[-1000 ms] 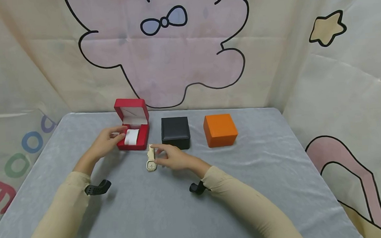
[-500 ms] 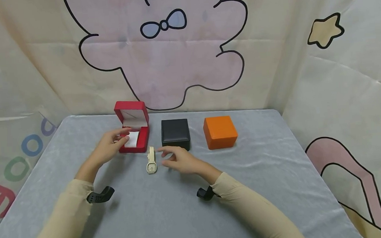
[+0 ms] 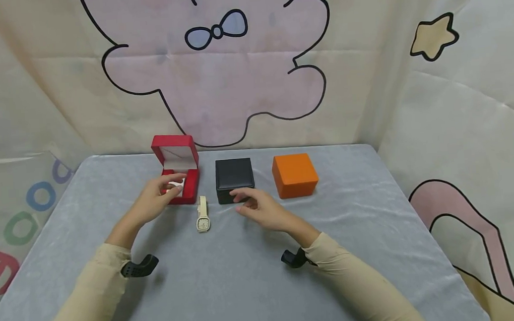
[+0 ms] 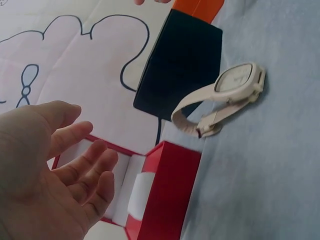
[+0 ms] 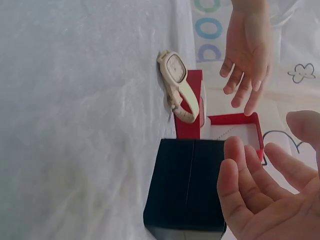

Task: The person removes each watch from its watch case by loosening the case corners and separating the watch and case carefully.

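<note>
A red watch box (image 3: 191, 187) stands with its lid up at the back left of the table. My left hand (image 3: 152, 201) hovers over its front, fingers relaxed and holding nothing, and partly hides the white cushion (image 4: 142, 195) inside. In front of the box lies a cream wristwatch (image 3: 203, 224), its strap fastened in a loop and its dial toward me. My right hand (image 3: 266, 211), fingers loosely bent and holding nothing, is at the front of a closed black box (image 3: 233, 174); its fingertips overlap the box's lower edge in the head view.
To the right of the black box sits a closed orange box (image 3: 295, 175). A grey-blue cloth (image 3: 230, 291) covers the table. Behind it and at both sides hangs a printed curtain (image 3: 358, 74). Each wrist wears a black strap with a camera.
My right hand has drawn away from the wristwatch, moving right to the front of the black box. My left hand has shifted slightly right, over the cushion. The wristwatch stays in place.
</note>
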The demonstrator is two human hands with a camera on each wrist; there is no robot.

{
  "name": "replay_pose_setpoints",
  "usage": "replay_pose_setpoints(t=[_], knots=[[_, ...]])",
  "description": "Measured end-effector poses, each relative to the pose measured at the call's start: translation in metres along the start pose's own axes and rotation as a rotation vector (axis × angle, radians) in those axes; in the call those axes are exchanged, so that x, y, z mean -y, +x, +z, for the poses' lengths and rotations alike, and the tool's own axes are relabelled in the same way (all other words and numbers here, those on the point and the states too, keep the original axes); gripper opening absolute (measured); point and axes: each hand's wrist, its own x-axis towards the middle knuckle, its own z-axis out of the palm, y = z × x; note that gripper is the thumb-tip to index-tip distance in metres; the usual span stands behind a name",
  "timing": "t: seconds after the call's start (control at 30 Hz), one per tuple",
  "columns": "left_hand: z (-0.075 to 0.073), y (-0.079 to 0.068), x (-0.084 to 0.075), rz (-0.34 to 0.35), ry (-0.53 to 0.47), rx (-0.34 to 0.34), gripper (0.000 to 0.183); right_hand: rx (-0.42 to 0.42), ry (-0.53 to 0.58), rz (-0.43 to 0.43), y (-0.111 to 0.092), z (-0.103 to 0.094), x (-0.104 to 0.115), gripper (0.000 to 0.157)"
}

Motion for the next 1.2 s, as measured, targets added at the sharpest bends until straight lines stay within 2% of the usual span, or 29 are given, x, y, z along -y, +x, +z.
replay_pose_setpoints(t=[0.37, 0.63, 0.9, 1.2], knots=[[0.016, 0.009, -0.008, 0.024, -0.017, -0.007, 0.046, -0.157, 0.022, -0.007, -0.011, -0.012, -0.012, 0.039], [0.026, 0.021, -0.009, 0.062, -0.095, 0.022, 0.052, -0.197, 0.046, 0.003, -0.010, -0.020, -0.026, 0.038], [0.036, 0.030, -0.012, 0.079, -0.114, 0.037, 0.050, -0.266, 0.077, 0.050, -0.011, -0.023, -0.037, 0.044], [0.044, 0.040, -0.017, 0.086, -0.104, 0.040, 0.051, -0.232, 0.080, 0.137, -0.012, -0.028, -0.044, 0.054]])
